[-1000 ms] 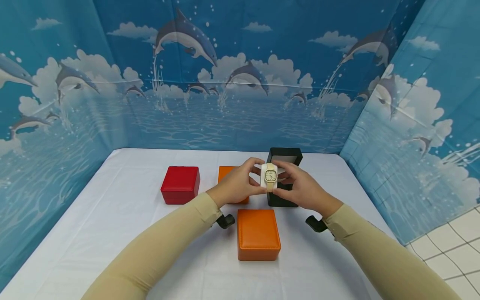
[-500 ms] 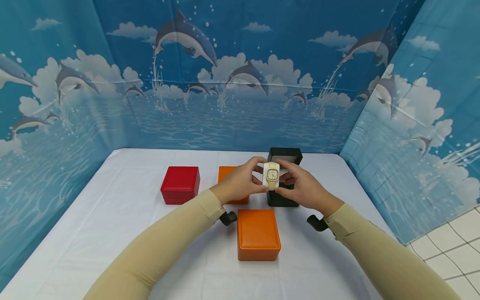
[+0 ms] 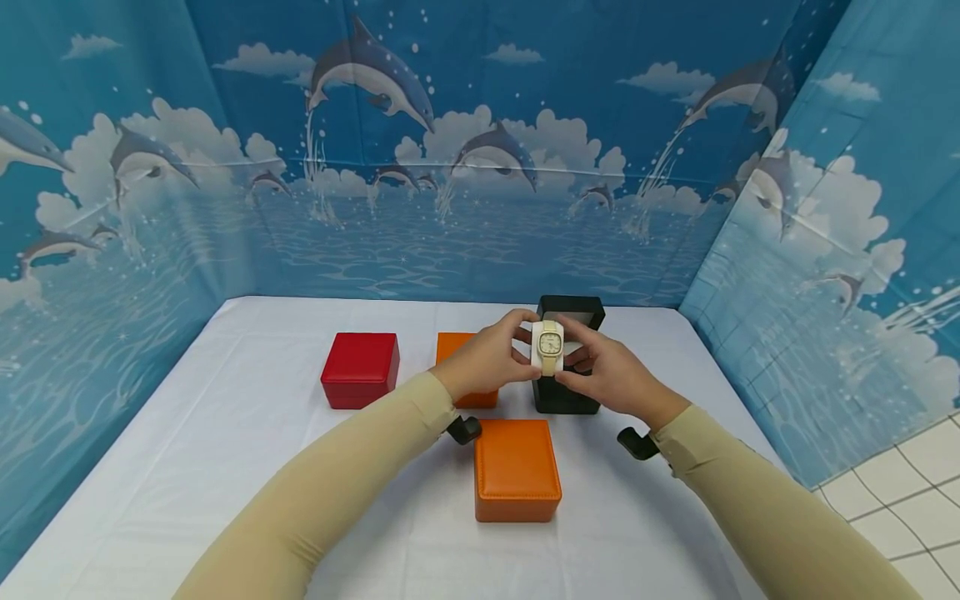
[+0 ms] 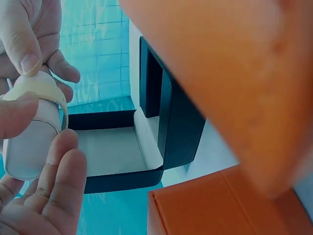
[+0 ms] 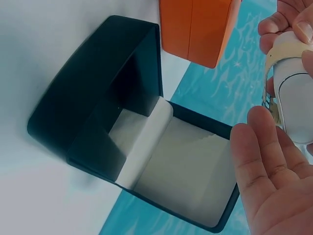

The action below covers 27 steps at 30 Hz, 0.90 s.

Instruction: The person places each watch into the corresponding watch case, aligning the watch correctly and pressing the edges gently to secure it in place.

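A cream-strapped wristwatch (image 3: pixel 551 343) with a squarish face wraps a white watch cushion (image 5: pixel 298 107). My left hand (image 3: pixel 491 357) grips the cushion's left side between thumb and fingers. From the right, my right hand (image 3: pixel 618 375) holds it the same way, some of its fingers extended in the right wrist view. Both hands hold it raised in front of an open black watch box (image 3: pixel 567 400), partly covering the box in the head view. Pale lining shows inside the black box (image 5: pixel 88 93) in the right wrist view, and its lid stands up.
A closed orange box (image 3: pixel 517 471) lies nearest the body, below the hands. Another orange box (image 3: pixel 480 400) sits behind the left hand, partly hidden. Further left is a closed red box (image 3: pixel 360 371). A white cloth covers the table (image 3: pixel 262 375), with dolphin-print curtains (image 3: pixel 480 242) around it.
Both hands have shifted the watch and its cushion slightly right and away from the body, further over the black box. The boxes have stayed in place.
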{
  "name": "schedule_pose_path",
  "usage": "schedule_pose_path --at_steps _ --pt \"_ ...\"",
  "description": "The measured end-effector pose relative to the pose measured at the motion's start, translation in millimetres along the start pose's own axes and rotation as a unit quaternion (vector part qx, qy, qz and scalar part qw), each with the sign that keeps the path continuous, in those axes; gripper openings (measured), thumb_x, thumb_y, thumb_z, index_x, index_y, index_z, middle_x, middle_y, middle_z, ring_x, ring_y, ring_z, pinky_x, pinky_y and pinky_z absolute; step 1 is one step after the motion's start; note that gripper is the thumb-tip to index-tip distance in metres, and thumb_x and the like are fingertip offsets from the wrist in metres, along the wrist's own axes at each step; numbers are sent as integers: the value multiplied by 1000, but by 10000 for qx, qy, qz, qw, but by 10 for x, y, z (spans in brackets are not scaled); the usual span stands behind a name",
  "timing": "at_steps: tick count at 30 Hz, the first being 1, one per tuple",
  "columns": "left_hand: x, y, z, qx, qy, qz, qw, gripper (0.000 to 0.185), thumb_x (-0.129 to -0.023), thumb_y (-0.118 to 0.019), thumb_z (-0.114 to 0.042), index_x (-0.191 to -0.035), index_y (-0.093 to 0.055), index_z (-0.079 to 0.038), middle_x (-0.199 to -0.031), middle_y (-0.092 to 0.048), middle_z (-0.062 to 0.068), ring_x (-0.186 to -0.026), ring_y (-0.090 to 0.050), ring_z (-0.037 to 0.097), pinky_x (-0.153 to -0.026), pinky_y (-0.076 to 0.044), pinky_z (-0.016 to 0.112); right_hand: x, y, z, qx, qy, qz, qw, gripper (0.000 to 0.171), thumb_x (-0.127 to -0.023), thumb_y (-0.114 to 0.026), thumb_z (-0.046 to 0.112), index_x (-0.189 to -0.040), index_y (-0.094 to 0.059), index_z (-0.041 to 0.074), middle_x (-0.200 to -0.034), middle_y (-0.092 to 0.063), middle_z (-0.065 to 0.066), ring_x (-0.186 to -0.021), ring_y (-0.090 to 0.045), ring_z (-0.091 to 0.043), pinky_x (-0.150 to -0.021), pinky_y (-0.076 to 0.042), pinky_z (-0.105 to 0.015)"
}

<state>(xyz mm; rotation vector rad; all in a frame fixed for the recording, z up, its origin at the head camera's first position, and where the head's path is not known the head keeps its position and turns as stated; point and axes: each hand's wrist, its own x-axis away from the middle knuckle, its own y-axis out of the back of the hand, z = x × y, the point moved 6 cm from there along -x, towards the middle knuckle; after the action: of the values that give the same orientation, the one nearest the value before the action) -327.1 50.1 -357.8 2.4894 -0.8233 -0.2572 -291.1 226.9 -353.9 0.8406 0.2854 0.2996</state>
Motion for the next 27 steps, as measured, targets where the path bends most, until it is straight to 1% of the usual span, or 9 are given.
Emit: schedule_pose_path --at_steps 2,8,14,19,24,27 --pt "-30 -4 4 -16 2 17 10000 80 -94 -81 -16 -159 -34 -21 -141 -61 7 -100 -72 11 -92 -62 31 -2 5 -23 19 -20 -5 10000 85 -99 -74 11 -168 -24 9 -140 -64 -23 -113 -71 -34 -97 -61 -50" --pt "-126 -17 6 -42 15 81 10000 78 -94 -80 -15 -157 -35 -23 -139 -61 7 -98 -73 11 -93 -62 32 -17 26 -76 -29 -89 -9 10000 85 -100 -72 10 -169 -21 10 -149 -56 -23 -112 -71 -32 -95 -62 -47" --pt "-234 -34 -6 -318 36 75 9995 77 -95 -80 -16 -157 -34 -23 -140 -60 7 -98 -71 11 -92 -62 33 -40 63 -137 71 -217 -37 9997 86 -101 -70 10 -169 -18 8 -150 -53 -24 -112 -70 -32 -92 -63 -45" --pt "-329 -65 -3 -486 71 74 9988 75 -95 -80 -18 -155 -35 -23 -141 -59 8 -98 -70 14 -94 -61 33 -68 88 -214 160 -352 -25 9992 85 -101 -69 10 -169 -17 8 -150 -53 -23 -114 -68 -33 -92 -63 -44" --pt "-421 -83 1 -765 55 18 9971 74 -95 -80 -20 -154 -35 -21 -142 -60 8 -101 -67 16 -94 -59 33 -105 98 -294 206 -449 20 9988 85 -102 -68 11 -169 -16 8 -150 -52 -24 -116 -68 -36 -92 -63 -44" --pt "-472 -98 -2 -903 33 7 9959 75 -95 -81 -22 -154 -35 -20 -140 -61 8 -104 -65 16 -97 -58 34 -123 110 -339 231 -546 43 9982 85 -102 -68 11 -169 -15 9 -150 -52 -25 -117 -67 -36 -92 -63 -45"
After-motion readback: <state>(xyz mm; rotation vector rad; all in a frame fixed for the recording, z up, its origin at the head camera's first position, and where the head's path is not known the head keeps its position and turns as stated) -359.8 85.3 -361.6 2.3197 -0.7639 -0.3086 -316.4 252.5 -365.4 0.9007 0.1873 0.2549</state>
